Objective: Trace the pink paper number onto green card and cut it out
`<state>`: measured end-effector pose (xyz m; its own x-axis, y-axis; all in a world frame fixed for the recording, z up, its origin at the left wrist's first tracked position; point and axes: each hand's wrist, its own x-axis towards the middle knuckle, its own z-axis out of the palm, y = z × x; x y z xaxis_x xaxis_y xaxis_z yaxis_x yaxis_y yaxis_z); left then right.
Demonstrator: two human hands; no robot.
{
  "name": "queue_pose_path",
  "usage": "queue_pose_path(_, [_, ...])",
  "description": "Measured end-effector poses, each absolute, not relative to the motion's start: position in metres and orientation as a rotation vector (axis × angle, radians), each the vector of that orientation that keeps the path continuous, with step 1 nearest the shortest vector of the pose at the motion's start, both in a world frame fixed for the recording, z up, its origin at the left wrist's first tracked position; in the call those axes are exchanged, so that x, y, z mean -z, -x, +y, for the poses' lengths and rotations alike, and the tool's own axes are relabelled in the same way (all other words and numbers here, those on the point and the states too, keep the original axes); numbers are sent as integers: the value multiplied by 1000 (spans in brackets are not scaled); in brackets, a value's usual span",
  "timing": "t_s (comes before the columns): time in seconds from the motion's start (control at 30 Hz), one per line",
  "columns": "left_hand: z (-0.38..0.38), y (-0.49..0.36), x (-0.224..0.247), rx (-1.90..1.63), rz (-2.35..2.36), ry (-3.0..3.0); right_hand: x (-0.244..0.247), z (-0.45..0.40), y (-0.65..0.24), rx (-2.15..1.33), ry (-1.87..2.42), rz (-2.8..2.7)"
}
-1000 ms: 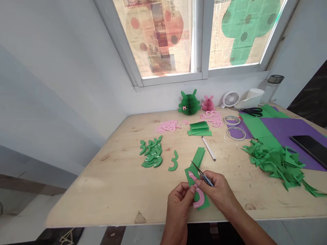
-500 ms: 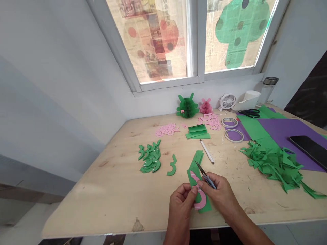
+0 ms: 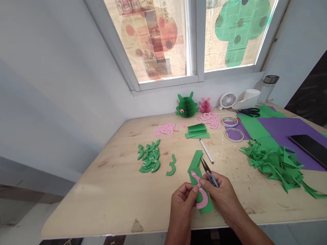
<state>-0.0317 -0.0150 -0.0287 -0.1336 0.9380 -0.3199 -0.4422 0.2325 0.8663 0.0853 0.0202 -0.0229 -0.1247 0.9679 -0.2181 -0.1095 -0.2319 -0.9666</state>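
Note:
My left hand (image 3: 182, 202) pinches a pink curved paper shape (image 3: 203, 197) against a green paper strip (image 3: 208, 207). Small snips with blue handles (image 3: 209, 174) rest in my right hand (image 3: 221, 189), blades apart and pointing away from me; its thumb also touches the pink shape's edge. Just beyond my hands lies another green strip (image 3: 196, 160) on the table. One green cut shape (image 3: 173, 165) sits to the left, beside a pile of similar green shapes (image 3: 150, 157).
A white pen (image 3: 206, 151) and folded green strips (image 3: 196, 131) lie ahead. Green scraps (image 3: 276, 166), a black phone (image 3: 309, 149), tape rolls (image 3: 233, 135) and black scissors (image 3: 249, 112) are on the right. Pink shapes (image 3: 166, 129) and paper figures (image 3: 187, 106) stand or lie farther back.
The snips have swung right, away from the far green strip, and their blades now show apart. My hands and the held papers have shifted slightly right.

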Motion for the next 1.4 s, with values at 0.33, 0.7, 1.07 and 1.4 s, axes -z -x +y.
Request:
queue_pose_path(0.33, [-14,28,10,-1270,1177,-578,23,19,-84,-1545,1185,-985])
queue_pose_path(0.7, [-17,29,5,-1295,1152,-520,24,18,-86,-1572,1188,-931])
queue_pose_path(1.07, [-15,32,3,-1239,1174,-566,21,17,-88,-1583,1201,-886])
queue_pose_path(1.4, [-15,37,0,-1220,1139,-598,22,17,-89,-1629,1154,-802])
